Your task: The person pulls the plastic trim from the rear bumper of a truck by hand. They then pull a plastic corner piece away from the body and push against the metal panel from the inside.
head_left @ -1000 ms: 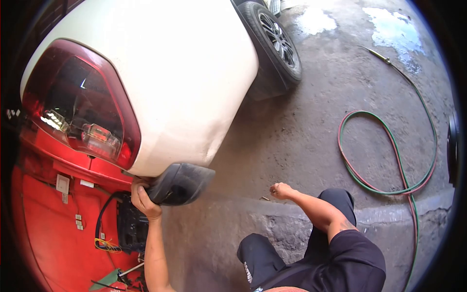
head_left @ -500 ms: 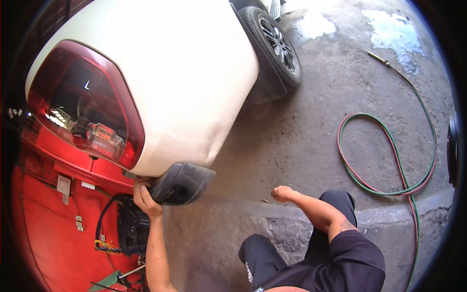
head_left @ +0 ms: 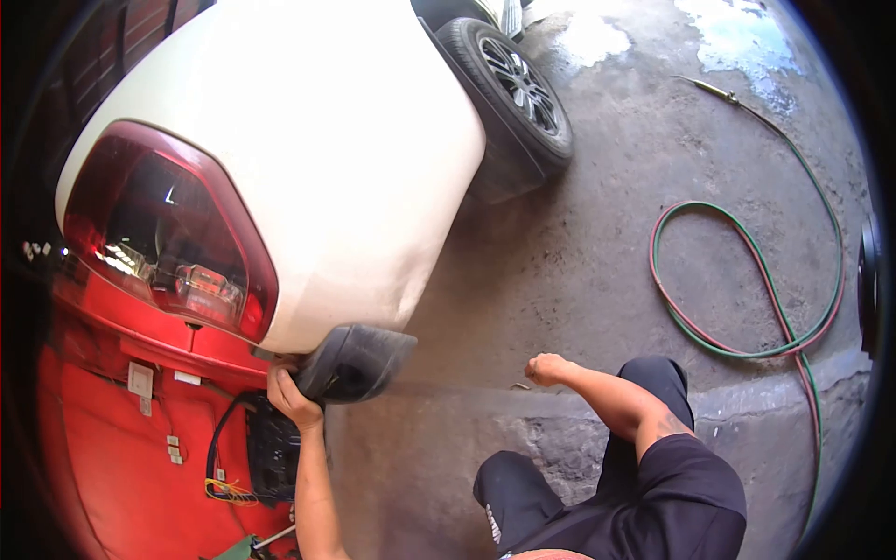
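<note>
A white car panel with a dent low near its corner fills the upper left, beside a red tail light. Under the panel's corner sits a black plastic bumper piece. My left hand is at the left end of this piece, its fingers wrapped round the edge and partly hidden behind it. Away from the car, my right hand hangs over the floor with its fingers curled; whatever they may hold is too small to make out.
A wheel stands at the top. Red and green hoses loop on the concrete floor, ending in a metal torch. At the lower left are a red body panel, connectors and a black vent part.
The view has shifted slightly, so the car's rear sits a little lower. My left hand stays at the black piece, and my right hand keeps its curled pose.
</note>
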`<state>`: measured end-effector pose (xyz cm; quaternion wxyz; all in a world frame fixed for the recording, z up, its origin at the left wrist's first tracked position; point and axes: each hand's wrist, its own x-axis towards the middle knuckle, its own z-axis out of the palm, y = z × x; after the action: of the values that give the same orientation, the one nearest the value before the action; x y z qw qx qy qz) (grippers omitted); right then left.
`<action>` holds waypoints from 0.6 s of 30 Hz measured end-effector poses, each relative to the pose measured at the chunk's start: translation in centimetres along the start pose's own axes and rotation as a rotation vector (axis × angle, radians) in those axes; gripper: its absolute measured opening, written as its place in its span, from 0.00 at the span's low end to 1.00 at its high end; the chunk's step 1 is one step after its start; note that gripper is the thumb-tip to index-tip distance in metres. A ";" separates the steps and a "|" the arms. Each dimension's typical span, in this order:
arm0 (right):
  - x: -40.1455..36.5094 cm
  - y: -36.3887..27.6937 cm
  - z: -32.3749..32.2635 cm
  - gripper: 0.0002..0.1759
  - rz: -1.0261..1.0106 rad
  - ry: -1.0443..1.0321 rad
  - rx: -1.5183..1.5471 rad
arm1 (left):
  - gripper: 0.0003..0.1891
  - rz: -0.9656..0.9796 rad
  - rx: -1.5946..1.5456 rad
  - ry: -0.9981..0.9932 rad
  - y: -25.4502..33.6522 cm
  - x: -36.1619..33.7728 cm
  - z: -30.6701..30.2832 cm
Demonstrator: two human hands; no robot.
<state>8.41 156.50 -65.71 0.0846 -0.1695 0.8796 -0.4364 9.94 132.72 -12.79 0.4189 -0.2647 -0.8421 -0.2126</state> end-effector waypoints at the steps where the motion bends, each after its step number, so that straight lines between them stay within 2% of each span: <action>1: 0.1 0.2 0.1 0.11 -0.017 0.005 -0.019 | 0.17 -0.020 -0.005 0.000 -0.1 0.0 0.0; 4: -1.3 -1.6 -2.9 0.15 -0.021 -0.084 -0.035 | 0.17 -0.032 -0.024 -0.021 -0.1 0.0 -0.1; 7: -0.5 -0.8 -2.2 0.14 -0.098 -0.043 -0.064 | 0.20 -0.027 -0.042 -0.003 0.2 0.0 0.3; 10: -0.3 -0.4 -2.0 0.13 -0.131 0.005 -0.045 | 0.18 -0.053 -0.076 -0.001 -0.2 -0.2 0.3; 18: -0.6 -0.6 -2.2 0.13 -0.114 -0.010 -0.018 | 0.19 -0.048 -0.035 -0.050 0.5 0.0 0.1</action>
<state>8.40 158.01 -63.88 0.0623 -0.2224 0.8720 -0.4315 10.20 133.18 -12.75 0.3877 -0.2568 -0.8547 -0.2307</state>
